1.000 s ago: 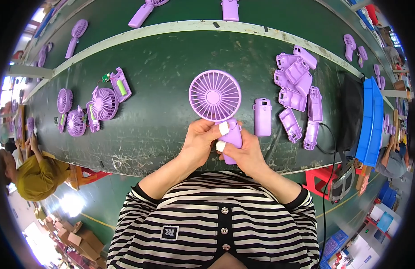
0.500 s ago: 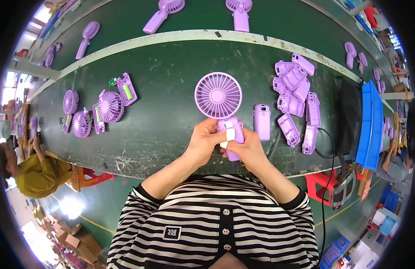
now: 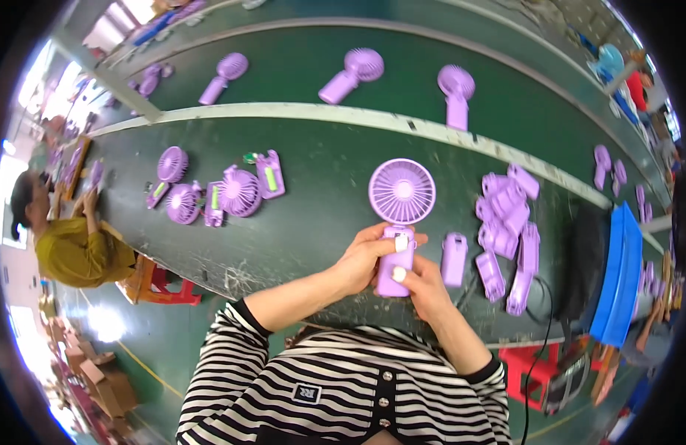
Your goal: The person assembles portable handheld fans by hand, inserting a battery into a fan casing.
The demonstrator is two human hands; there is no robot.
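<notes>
A purple handheld fan (image 3: 396, 261) is held upright over the bench in front of me, its round grille at the far end. My left hand (image 3: 366, 259) wraps the upper handle from the left, thumb pressed on its front. From the right, my right hand (image 3: 426, 288) grips the lower handle, thumb lying across it. Both thumbs carry a white covering. Just right of my hands stands a loose purple handle shell (image 3: 454, 259). The fingers behind the handle are mostly hidden.
Several purple shells (image 3: 502, 211) are heaped at right, beside a black bag and a blue bin (image 3: 615, 274). Opened fan parts (image 3: 239, 193) with green batteries lie at left. Beyond a pale divider (image 3: 320, 111) rest several fans (image 3: 352, 74). A co-worker (image 3: 80, 245) sits far left.
My view has tilted and shifted, so the bench sits lower in it. My right thumb has moved down the handle, apart from the left thumb; both hands still hold the fan.
</notes>
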